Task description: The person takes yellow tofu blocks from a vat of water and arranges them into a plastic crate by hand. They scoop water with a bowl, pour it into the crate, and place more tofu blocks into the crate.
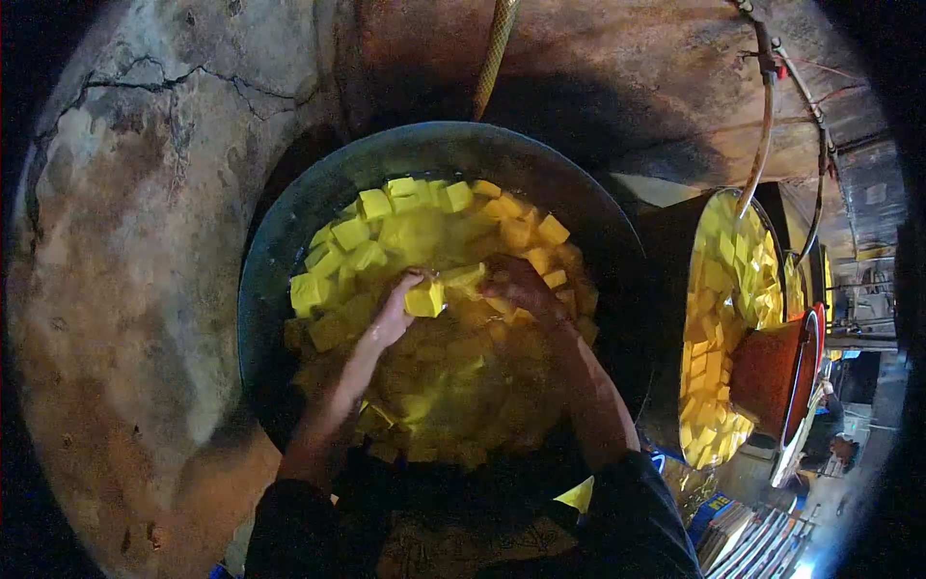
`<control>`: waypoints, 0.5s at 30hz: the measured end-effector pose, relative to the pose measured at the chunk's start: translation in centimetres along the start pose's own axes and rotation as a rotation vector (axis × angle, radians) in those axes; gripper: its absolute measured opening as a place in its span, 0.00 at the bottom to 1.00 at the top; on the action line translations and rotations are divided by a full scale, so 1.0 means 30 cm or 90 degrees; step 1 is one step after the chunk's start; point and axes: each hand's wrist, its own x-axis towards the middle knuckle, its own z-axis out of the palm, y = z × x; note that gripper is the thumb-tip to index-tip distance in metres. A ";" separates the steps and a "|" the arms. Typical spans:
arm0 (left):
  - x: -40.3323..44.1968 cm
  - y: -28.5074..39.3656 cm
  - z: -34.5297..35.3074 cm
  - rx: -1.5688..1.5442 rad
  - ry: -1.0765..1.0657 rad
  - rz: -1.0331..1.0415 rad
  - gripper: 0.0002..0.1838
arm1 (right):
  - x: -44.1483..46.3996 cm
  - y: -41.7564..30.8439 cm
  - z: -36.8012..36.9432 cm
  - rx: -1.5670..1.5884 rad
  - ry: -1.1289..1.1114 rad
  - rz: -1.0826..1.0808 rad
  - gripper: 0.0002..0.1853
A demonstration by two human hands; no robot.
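My left hand (394, 314) grips a yellow tofu block (423, 298) just above the liquid, fingers and thumb curled round its side. To the right, my right hand (521, 288) is dark and partly blurred; its curled fingers meet the end of another tofu block (465, 281). Both hands are over the middle of a large round vat (439, 145). Yellow liquid (434, 372) fills it, with many tofu blocks crowded along its far and left sides. Several more show dimly under the surface between my forearms.
A cracked wall (145, 241) rises at the left. On the right stands a second vat (733, 328) of yellow blocks, a red bucket (772, 376) at its edge and a hose (762, 145) running into it. Stacked boards (757, 540) lie lower right. A yellow piece (577, 495) shows near my right sleeve.
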 end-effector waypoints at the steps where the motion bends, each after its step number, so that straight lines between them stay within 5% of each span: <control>1: 0.014 -0.020 0.008 0.001 0.059 0.047 0.18 | -0.019 0.016 -0.008 0.058 0.004 -0.053 0.24; 4: 0.118 -0.202 -0.098 0.299 0.225 0.173 0.18 | -0.100 -0.138 0.072 0.026 -0.051 -0.061 0.29; 6: 0.161 -0.268 -0.126 -0.066 0.349 0.171 0.21 | -0.117 -0.034 0.074 0.133 -0.053 -0.168 0.29; 7: 0.063 -0.121 0.147 -0.045 0.372 0.087 0.28 | -0.128 -0.032 0.077 0.265 -0.074 -0.062 0.30; 10: 0.068 -0.103 0.175 -0.078 0.437 0.043 0.25 | -0.155 -0.125 0.155 0.231 -0.053 -0.058 0.27; 11: -0.003 0.004 0.342 -0.061 0.518 -0.005 0.23 | -0.138 -0.188 0.202 -0.127 0.025 -0.066 0.24; 12: 0.016 -0.023 0.314 -0.059 0.513 -0.005 0.23 | -0.135 -0.249 0.243 -0.485 0.106 -0.068 0.21; 14: 0.051 -0.064 0.269 -0.352 0.232 0.104 0.19 | -0.152 -0.321 0.286 -0.456 0.142 -0.064 0.17; 15: 0.030 -0.062 0.287 -0.343 0.251 0.110 0.18 | -0.152 -0.327 0.298 -0.372 0.136 -0.063 0.18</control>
